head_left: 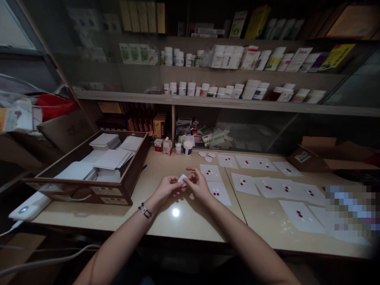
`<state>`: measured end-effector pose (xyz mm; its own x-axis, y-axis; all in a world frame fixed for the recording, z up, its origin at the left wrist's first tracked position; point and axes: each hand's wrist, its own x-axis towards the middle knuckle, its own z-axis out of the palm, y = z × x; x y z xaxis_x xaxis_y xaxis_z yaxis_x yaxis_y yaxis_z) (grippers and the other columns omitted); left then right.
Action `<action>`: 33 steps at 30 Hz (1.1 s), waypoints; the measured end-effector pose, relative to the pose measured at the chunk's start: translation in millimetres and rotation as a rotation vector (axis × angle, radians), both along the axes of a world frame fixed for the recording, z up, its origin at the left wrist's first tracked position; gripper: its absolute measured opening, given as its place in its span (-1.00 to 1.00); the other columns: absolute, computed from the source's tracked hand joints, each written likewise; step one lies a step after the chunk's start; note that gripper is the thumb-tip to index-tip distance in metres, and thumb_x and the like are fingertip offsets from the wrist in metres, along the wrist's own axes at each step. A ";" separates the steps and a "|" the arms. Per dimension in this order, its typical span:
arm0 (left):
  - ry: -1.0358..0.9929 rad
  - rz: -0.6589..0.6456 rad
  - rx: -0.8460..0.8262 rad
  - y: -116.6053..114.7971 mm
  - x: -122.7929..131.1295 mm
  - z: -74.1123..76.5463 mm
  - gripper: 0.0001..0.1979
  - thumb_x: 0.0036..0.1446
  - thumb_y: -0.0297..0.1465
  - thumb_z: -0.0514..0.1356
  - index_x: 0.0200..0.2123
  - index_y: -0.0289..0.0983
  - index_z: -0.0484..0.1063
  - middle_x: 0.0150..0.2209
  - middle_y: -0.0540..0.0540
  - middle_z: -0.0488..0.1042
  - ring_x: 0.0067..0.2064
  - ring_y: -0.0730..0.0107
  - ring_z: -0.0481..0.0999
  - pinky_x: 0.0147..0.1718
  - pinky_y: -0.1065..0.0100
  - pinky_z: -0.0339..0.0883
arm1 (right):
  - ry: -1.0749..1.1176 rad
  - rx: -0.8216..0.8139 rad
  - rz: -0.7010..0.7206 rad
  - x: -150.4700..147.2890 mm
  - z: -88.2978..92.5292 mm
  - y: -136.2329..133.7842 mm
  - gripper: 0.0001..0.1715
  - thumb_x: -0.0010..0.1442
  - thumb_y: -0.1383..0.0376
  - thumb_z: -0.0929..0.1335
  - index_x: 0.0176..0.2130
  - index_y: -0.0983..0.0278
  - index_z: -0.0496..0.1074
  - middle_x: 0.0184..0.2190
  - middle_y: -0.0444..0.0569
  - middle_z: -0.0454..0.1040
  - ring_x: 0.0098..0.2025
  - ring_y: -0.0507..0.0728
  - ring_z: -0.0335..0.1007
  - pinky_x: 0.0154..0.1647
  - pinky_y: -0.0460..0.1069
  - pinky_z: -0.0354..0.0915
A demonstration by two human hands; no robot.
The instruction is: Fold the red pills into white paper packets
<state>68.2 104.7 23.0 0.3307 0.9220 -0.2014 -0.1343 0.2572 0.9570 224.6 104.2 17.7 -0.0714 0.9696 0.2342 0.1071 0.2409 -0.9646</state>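
A small folded piece of white paper (182,178) is held above the table between my two hands. My left hand (166,190) pinches its left side, with a bracelet (145,210) around that wrist. My right hand (199,186) presses the thumb on the right side, its index finger raised and bent. Just beyond my right hand lie white paper sheets (221,192) bearing red and white pills (216,194). Farther back sit several small folded white papers (208,159). Whether the paper in my hands contains anything is hidden.
A wooden drawer (126,194) with stacked white paper (111,158) stands left, beside a white device (28,206). Small bottles (187,148) and boxes (167,146) stand behind. More sheets with pills (301,215) spread right, near a cardboard box (307,156). Shelves (208,99) hold medicine bottles.
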 end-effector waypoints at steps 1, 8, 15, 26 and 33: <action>-0.014 0.013 -0.009 -0.1 0.2 0.2 -0.58 -0.27 -0.21 0.42 -0.42 -0.41 0.45 -0.53 -0.14 0.51 -0.58 0.48 0.45 -0.62 0.52 0.25 | 0.000 -0.027 0.003 0.6 -0.4 1.6 -0.57 0.03 0.17 0.38 -0.10 0.28 0.33 -0.56 -0.20 0.31 -0.51 0.03 0.27 -0.50 -0.10 0.20; 0.020 0.056 -0.020 -3.3 2.4 6.0 -0.61 -0.20 -0.21 0.40 -0.40 -0.40 0.46 -0.49 -0.17 0.54 -0.52 0.44 0.50 -0.59 0.50 0.34 | -0.055 -0.205 0.093 7.6 -2.9 8.5 -0.66 -0.10 0.09 0.43 -0.49 0.35 0.45 -0.61 -0.09 0.43 -0.56 0.03 0.31 -0.56 -0.10 0.18; 0.071 0.045 -0.042 -1.3 3.3 3.0 -0.61 -0.15 -0.17 0.36 -0.41 -0.41 0.47 -0.49 -0.18 0.55 -0.58 0.45 0.48 -0.64 0.47 0.33 | -0.023 -0.197 0.031 10.4 -5.2 10.1 -0.67 -0.14 0.10 0.45 -0.54 0.33 0.45 -0.64 -0.11 0.42 -0.58 0.02 0.27 -0.56 -0.10 0.16; 0.013 0.056 -0.011 -0.5 3.8 2.5 -0.61 -0.22 -0.19 0.40 -0.44 -0.41 0.49 -0.54 -0.16 0.53 -0.51 0.45 0.50 -0.59 0.53 0.28 | -0.017 -0.256 0.036 9.3 -2.8 8.5 -0.69 -0.12 0.12 0.43 -0.49 0.33 0.41 -0.62 -0.12 0.39 -0.61 0.01 0.24 -0.63 -0.11 0.12; 0.022 0.012 0.002 2.7 3.3 -3.6 -0.61 -0.25 -0.21 0.41 -0.51 -0.43 0.44 -0.61 -0.12 0.48 -0.60 0.53 0.42 -0.57 0.51 0.27 | -0.055 -0.153 0.052 6.2 0.0 6.5 -0.64 0.00 0.06 0.36 -0.51 0.33 0.41 -0.65 -0.13 0.34 -0.60 0.01 0.21 -0.59 -0.11 0.11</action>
